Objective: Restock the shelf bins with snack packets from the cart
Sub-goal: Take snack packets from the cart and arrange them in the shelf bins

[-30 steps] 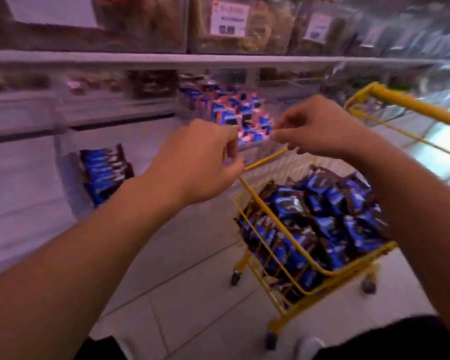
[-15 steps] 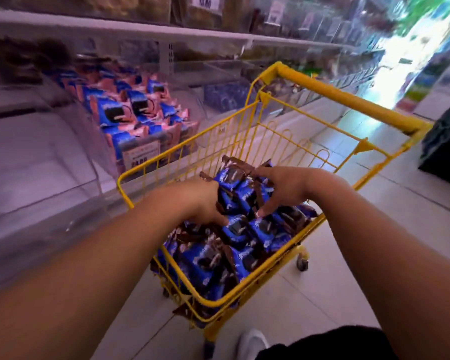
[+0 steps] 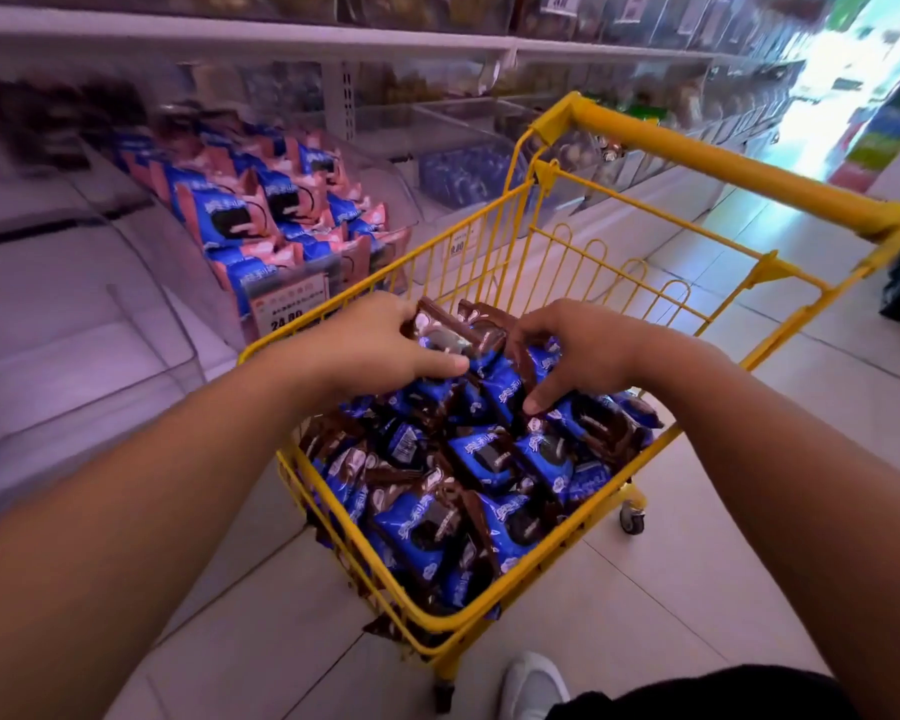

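A yellow wire cart (image 3: 557, 553) stands on the tiled floor, heaped with several blue-and-brown snack packets (image 3: 484, 459). My left hand (image 3: 380, 345) grips a brown-ended packet (image 3: 453, 337) at the top of the heap, thumb across its front. My right hand (image 3: 572, 350) has its fingers curled round packets just to the right, fingertips dug into the pile. To the left, a clear shelf bin (image 3: 292, 298) holds several blue-and-pink packets (image 3: 261, 215).
A clear bin (image 3: 74, 324) sits at the left, nearer than the pink-packet bin. More clear bins line the shelf (image 3: 541, 44) toward the back. The cart's yellow handle (image 3: 723, 163) crosses the upper right. My white shoe (image 3: 533, 685) is below the cart.
A second ago both hands were raised by the shelf bin. They dropped into the cart, and now they hold packets at the top of the heap.
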